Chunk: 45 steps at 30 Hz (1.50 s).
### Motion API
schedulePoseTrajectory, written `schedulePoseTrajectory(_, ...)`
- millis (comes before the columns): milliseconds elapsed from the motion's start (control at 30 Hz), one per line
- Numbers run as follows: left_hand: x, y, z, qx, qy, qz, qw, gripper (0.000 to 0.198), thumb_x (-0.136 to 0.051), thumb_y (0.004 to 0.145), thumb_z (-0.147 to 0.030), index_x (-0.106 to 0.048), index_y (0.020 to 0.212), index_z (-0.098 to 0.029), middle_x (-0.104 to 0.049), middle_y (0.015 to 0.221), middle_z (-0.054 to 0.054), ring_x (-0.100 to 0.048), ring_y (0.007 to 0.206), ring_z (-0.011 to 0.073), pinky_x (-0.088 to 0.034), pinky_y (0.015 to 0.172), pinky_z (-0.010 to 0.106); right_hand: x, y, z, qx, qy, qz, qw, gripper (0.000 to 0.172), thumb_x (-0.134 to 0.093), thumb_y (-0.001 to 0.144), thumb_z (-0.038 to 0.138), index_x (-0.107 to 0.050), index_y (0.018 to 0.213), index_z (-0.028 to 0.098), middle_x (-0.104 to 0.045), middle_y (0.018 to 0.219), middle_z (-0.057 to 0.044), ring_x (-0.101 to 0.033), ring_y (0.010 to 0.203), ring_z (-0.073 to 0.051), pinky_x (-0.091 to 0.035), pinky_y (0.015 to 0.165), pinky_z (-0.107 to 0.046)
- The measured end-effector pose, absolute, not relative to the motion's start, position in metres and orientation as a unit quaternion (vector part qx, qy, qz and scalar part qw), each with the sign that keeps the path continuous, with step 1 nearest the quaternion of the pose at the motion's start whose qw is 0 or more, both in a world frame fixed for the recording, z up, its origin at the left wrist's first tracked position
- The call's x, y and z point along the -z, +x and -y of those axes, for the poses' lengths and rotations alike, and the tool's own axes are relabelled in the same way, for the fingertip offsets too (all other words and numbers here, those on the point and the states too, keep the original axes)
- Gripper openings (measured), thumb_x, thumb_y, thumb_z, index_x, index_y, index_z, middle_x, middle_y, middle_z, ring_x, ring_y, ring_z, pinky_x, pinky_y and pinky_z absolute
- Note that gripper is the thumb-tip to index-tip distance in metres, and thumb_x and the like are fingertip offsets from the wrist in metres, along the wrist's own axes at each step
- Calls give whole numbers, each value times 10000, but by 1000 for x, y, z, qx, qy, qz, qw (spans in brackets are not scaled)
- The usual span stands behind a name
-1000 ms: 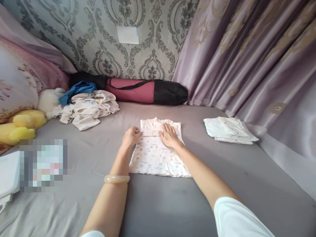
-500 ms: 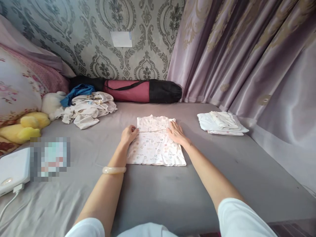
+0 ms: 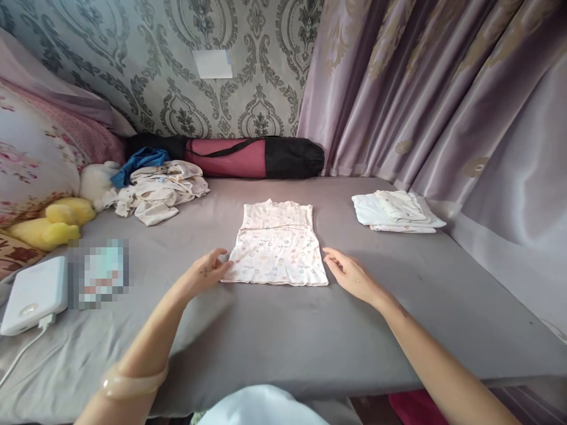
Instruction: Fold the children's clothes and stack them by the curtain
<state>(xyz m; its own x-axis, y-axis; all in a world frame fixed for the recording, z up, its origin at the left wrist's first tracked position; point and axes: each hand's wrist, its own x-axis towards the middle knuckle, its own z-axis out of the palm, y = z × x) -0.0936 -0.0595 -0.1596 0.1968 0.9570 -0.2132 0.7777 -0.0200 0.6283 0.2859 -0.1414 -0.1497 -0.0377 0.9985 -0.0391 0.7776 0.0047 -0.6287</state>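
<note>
A small white garment with a pale print (image 3: 279, 254) lies flat on the grey sheet (image 3: 274, 330), its upper part folded over in a band with a crease across. My left hand (image 3: 207, 270) is beside its lower left edge, fingers apart, fingertips at or near the cloth. Just off the lower right edge, my right hand (image 3: 349, 274) hovers with its fingers apart and holds nothing.
Folded white clothes (image 3: 398, 211) are stacked at the right, near the curtain (image 3: 354, 88). Rumpled clothes (image 3: 163, 189) lie back left, before a red and black roll (image 3: 230, 158). Yellow plush (image 3: 53, 224), a white power bank (image 3: 38, 295) and a blurred object (image 3: 104, 271) are left.
Both hands have left the garment's upper fold and moved down toward me and outward, to either side of its lower part. The view has shifted slightly.
</note>
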Motion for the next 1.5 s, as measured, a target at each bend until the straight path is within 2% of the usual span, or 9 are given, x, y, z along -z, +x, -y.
schedulePoseTrajectory(100,156,-95,86,-135,710,-603,337,592,-499,788,-582,-503,1251,-214,-634,726,-3,-558,655,174,-420,593,263,142,283,161,-278,-642,687,194,413,-357,945,398,-567,1270,256,-677,863,-25,-609,748,-176,-475,715,-293)
schedulePoseTrajectory(233,151,-91,98,-157,722,-555,381,618,-508,817,-510,-419,1362,-231,-581,755,-22,-509,632,145,-412,594,254,138,277,173,-274,-608,723,182,407,-411,899,252,-558,1278,274,-619,879,-4,-553,692,-133,-440,677,-256)
schedulePoseTrajectory(400,154,-90,95,-148,744,-552,348,402,-464,770,-312,-624,1114,-178,-568,753,6,-529,665,161,-423,632,275,144,278,172,-261,-598,740,163,484,-394,827,114,-566,1243,293,-550,880,7,-533,715,-119,-429,697,-242)
schedulePoseTrajectory(533,163,-95,93,-162,779,-539,276,458,-432,713,-204,-608,1135,-180,-594,858,36,-561,729,176,-449,688,289,150,280,167,-266,-610,728,164,353,-396,887,190,-605,1158,272,-532,857,5,-522,683,-121,-423,668,-250)
schedulePoseTrajectory(767,156,-89,81,-160,780,-551,249,275,-430,794,-289,-650,938,-205,-587,810,33,-554,676,168,-456,675,290,145,280,158,-286,-609,721,165,279,-386,953,314,-652,1023,269,-587,898,-9,-566,730,-137,-439,701,-270)
schedulePoseTrajectory(967,134,-82,58,-255,712,-565,329,404,-540,799,-550,-691,915,-193,-630,894,53,-584,735,175,-466,685,282,143,284,132,-320,-585,687,288,266,-456,920,377,-662,945,211,-609,1018,-62,-589,906,-173,-467,780,-274)
schedulePoseTrajectory(1133,127,-72,26,-334,594,-516,519,424,-677,738,-525,-690,957,-162,-709,955,71,-630,914,217,-462,829,293,137,282,98,-459,-580,545,395,257,-521,851,391,-657,958,201,-682,1004,-40,-619,973,-187,-452,909,-314)
schedulePoseTrajectory(1367,136,-48,-24,-427,461,-485,608,420,-804,578,-407,-671,861,-127,-702,789,61,-645,726,176,-486,683,269,148,267,46,-523,-570,333,539,143,-562,643,308,-540,744,208,-664,670,-9,-635,631,-171,-496,604,-275)
schedulePoseTrajectory(1500,147,-32,-45,-465,430,-492,597,464,-812,487,-401,-631,824,-139,-637,660,-3,-585,571,130,-434,533,223,165,265,19,-461,-611,329,553,144,-529,647,337,-519,723,216,-620,632,15,-608,634,-173,-480,599,-272)
